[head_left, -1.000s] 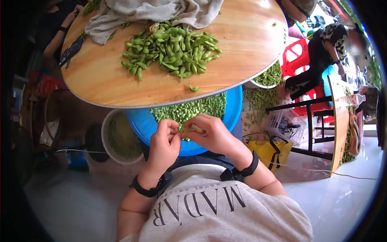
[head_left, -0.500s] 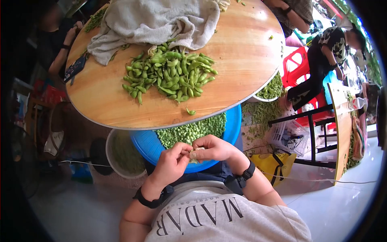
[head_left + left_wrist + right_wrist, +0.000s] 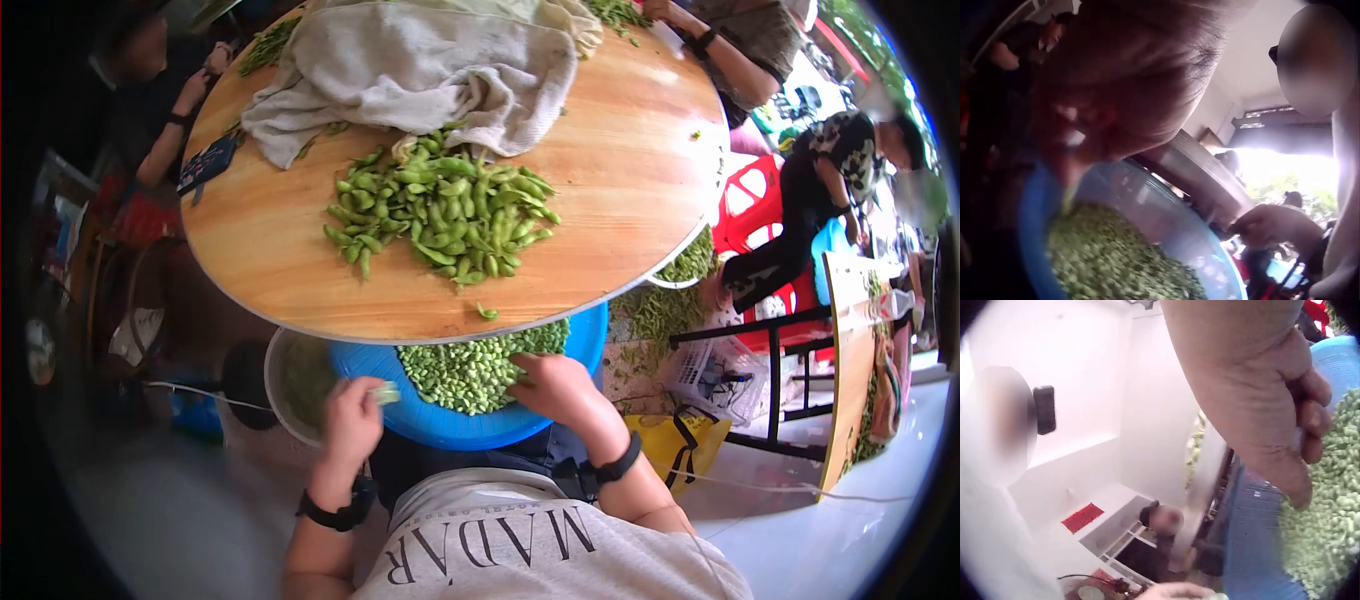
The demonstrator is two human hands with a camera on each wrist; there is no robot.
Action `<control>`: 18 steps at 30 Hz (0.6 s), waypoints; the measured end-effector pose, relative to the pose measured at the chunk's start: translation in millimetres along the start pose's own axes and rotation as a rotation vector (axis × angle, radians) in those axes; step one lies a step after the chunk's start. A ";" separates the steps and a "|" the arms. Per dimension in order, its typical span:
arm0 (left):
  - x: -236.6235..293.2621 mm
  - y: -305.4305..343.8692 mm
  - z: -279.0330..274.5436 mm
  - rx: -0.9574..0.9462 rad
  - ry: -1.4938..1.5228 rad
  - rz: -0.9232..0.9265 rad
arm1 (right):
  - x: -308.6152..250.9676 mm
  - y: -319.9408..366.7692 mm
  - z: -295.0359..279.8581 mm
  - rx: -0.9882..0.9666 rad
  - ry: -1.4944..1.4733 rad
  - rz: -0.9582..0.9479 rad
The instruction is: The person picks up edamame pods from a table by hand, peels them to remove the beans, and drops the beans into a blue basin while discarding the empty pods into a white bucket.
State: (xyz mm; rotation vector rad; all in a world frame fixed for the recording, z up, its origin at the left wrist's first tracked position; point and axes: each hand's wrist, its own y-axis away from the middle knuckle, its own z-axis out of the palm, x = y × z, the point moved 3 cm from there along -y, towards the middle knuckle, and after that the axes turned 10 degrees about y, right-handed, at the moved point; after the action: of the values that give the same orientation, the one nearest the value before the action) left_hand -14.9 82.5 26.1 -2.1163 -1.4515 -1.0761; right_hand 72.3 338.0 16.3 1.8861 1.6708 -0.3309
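In the head view, the left hand (image 3: 352, 425), left of centre in the frame, pinches a pale green pod (image 3: 384, 394) at the fingertips, over the near-left rim of the blue basin (image 3: 372, 358). The right hand (image 3: 572, 398), right of centre, has bent fingers at the shelled green soybeans (image 3: 462, 376); whether they hold a bean I cannot tell. Above the basin, a heap of fresh soybean pods (image 3: 450, 212) lies on the wooden table (image 3: 630, 200). The pods look light, firm-skinned yet pliant, perhaps a little slick, best taken mid-length between thumb and forefinger. The beans look small, smooth and apt to roll, easily bruised by a hard squeeze. In the left wrist view, blur and shadow hide most of the grip, with a greenish sliver below the fingertips. In the right wrist view, the fingers curl loosely beside the beans, thumb apart.
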 end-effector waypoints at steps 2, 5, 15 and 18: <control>-23.0 7.1 -28.4 0.111 -0.328 -0.039 | -24.7 9.6 -31.5 0.072 0.008 -0.036; -10.9 7.9 -52.7 0.177 -0.371 -0.152 | -50.8 12.3 -72.3 0.302 -0.183 -0.192; 77.6 -101.3 -51.0 0.194 0.003 0.230 | -92.5 -26.0 -28.8 0.298 -0.155 -0.509; 70.8 -120.7 -42.9 0.171 -0.182 0.276 | -143.9 -31.9 37.7 -0.118 -0.276 -0.672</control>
State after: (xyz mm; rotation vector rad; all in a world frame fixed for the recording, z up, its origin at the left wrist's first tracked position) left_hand -127.5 148.5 92.3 -2.2527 -1.2296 -0.6499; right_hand 23.0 199.9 56.8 1.0857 2.0259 -0.7032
